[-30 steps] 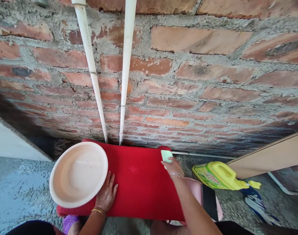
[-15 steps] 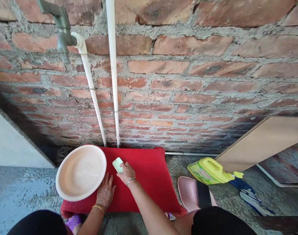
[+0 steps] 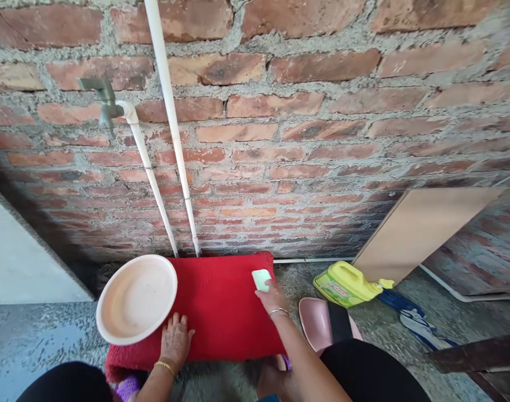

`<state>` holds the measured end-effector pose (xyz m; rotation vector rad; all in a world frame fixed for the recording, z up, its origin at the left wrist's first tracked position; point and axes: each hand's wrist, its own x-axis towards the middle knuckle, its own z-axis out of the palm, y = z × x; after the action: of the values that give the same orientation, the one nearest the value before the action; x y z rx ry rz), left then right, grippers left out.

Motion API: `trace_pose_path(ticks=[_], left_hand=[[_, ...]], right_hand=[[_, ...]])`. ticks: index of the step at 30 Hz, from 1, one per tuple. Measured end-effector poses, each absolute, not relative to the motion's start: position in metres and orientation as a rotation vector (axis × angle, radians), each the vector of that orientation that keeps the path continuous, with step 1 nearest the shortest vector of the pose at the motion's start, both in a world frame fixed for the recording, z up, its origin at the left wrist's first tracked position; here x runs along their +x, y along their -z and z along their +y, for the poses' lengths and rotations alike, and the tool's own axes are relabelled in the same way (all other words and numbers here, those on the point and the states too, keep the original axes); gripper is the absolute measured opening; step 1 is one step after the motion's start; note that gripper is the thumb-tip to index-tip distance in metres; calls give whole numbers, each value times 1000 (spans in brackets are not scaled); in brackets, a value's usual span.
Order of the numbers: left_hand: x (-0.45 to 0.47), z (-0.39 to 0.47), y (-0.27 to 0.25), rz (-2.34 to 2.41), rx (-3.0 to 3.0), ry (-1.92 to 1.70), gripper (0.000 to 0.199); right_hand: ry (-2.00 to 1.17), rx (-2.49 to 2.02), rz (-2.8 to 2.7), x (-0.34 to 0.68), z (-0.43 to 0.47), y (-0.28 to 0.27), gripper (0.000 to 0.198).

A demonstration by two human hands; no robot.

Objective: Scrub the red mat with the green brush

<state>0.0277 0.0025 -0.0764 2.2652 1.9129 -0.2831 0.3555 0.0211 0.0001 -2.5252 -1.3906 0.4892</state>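
Lower frame: I wear a gold-toned bracelet (image 3: 165, 367) at my left hand (image 3: 175, 339), silver-toned bangle (image 3: 279, 310) at my right hand (image 3: 273, 296), black legwear (image 3: 374, 371), purple perforated footwear (image 3: 128, 387).

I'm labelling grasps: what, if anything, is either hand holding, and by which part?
The right hand holds the pale green object by its near end; the left hand holds nothing.
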Motion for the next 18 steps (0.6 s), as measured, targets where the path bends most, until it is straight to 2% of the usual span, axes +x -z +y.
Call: trace_pose_path(ticks=[5, 9, 12, 18], left_hand=[[18, 0, 60, 1948, 1941, 458, 66], [13, -2, 51, 1893, 1777, 553, 77], [12, -5, 54, 1875, 1822, 582, 87], [13, -5, 58, 1815, 1909, 593, 80]], right_hand=[[-760, -2270, -1756, 298, 24, 16, 44], [-805, -2271, -1755, 303, 21, 19, 45], [-787, -2363, -1569, 343, 12, 17, 43], [-767, -2413, -726, 421, -16, 20, 41]])
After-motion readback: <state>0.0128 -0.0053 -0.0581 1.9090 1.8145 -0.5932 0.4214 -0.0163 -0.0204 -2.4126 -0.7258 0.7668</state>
